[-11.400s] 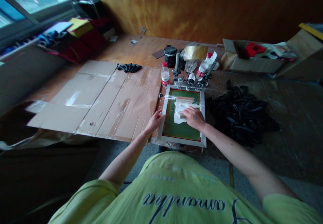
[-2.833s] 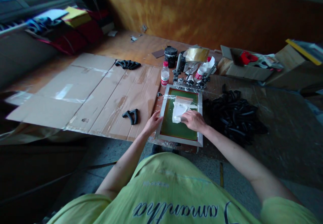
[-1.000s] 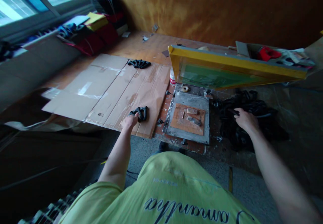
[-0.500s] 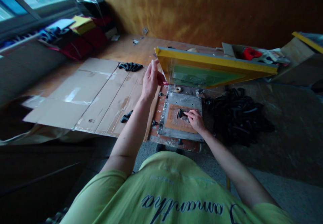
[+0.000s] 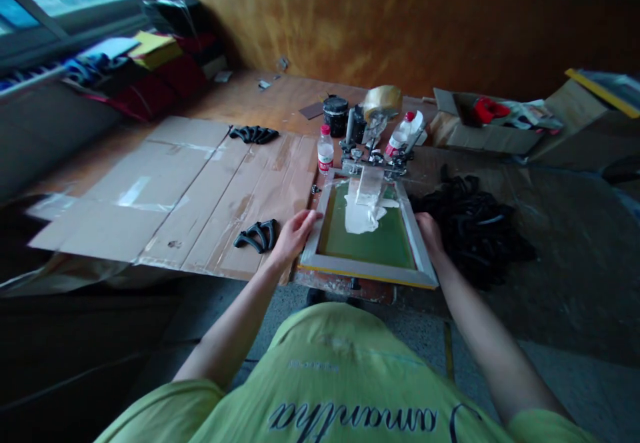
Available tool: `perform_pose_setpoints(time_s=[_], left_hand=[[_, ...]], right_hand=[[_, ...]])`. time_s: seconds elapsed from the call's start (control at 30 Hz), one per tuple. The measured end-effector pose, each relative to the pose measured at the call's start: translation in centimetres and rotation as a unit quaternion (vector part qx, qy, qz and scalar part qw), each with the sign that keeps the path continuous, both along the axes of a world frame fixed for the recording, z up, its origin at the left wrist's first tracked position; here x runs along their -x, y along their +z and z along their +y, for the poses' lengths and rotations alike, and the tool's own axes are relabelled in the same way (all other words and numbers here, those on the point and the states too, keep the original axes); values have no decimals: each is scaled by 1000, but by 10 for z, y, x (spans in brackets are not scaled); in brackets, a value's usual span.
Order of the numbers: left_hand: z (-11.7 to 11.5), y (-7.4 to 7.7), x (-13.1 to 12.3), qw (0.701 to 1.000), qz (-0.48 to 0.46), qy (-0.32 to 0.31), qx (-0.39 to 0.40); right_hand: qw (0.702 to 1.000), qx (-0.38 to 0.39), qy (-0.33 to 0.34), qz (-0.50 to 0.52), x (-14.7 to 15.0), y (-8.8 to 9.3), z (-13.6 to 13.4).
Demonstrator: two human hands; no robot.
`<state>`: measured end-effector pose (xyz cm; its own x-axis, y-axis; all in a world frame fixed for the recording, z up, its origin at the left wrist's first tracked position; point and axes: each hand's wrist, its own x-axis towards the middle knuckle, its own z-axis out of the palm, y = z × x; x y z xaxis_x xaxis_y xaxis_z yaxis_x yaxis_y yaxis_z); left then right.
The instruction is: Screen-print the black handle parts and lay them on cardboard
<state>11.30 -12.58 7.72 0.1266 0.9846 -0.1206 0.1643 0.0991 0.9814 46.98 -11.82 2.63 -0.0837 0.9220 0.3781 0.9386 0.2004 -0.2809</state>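
Observation:
A silver-edged screen printing frame [image 5: 314, 246] with green mesh lies lowered over the base board, hiding the board's middle. White ink [image 5: 361, 222] is pooled on the mesh, and a flat squeegee-like blade [image 5: 370, 186] rests at its far end, below the hinge clamp [image 5: 373, 163]. My left hand [image 5: 296, 233] is closed at the frame's left side, fingertips on its edge. At the right side my right hand [image 5: 430, 233] is closed against the opposite edge, its fingers partly hidden. Small black curved pieces [image 5: 257, 235] lie on cardboard beside my left hand.
A flattened cardboard sheet [image 5: 185, 196] covers the table on the left, with another row of black pieces [image 5: 254, 134]. A heap of black pieces [image 5: 483, 230] lies on the right. Behind the frame stand a bottle [image 5: 325, 150], a black tub [image 5: 335, 115] and an open carton [image 5: 480, 130].
The screen has swung down from its raised tilt to lie flat. My right hand has left the small black piece on the board and moved to the frame's right edge; my left hand came down with it.

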Motion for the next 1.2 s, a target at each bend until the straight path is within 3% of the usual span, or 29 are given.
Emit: perform_pose_setpoints(time_s=[0.1, 0.17, 0.27, 0.33, 0.4, 0.5, 0.6, 0.67, 0.73, 0.83, 0.97, 1.07, 1.2], left_hand=[[-13, -46, 2, 997, 55, 9, 57], [-14, -68, 0, 993, 100, 23, 66], [-9, -86, -2, 983, 172, 12, 60], [-6, -91, -3, 977, 209, -9, 52], [-5, -94, -2, 972, 227, -21, 51], [-6, -98, -1, 972, 229, -15, 55], [-7, -102, -1, 972, 228, -6, 52], [-6, -104, -1, 973, 227, 1, 49], [-5, -106, 0, 974, 223, 8, 48], [-5, -108, 0, 978, 203, 14, 49], [-7, -107, -1, 983, 172, 23, 63], [-7, -96, 0, 988, 135, 31, 75], [-2, -63, 2, 995, 32, 29, 90]], right_hand=[[998, -21, -51, 27, -2, 22, 24], [999, -22, -18, 26, 22, 33, 42], [997, 38, 55, -35, 68, 38, 58], [988, 108, 81, -80, 90, 31, 54], [976, 149, 109, -115, 97, 22, 38], [960, 136, 194, -149, 88, 15, 8], [934, 129, 296, -150, 73, 22, -4], [928, 140, 318, -138, 69, 29, 0], [943, 128, 280, -124, 71, 31, 6], [966, 81, 218, -113, 79, 20, 1], [958, 91, 256, -94, 82, 8, -14], [968, 114, 217, -60, 84, 20, -1], [989, 110, 95, -24, 89, 54, 49]])
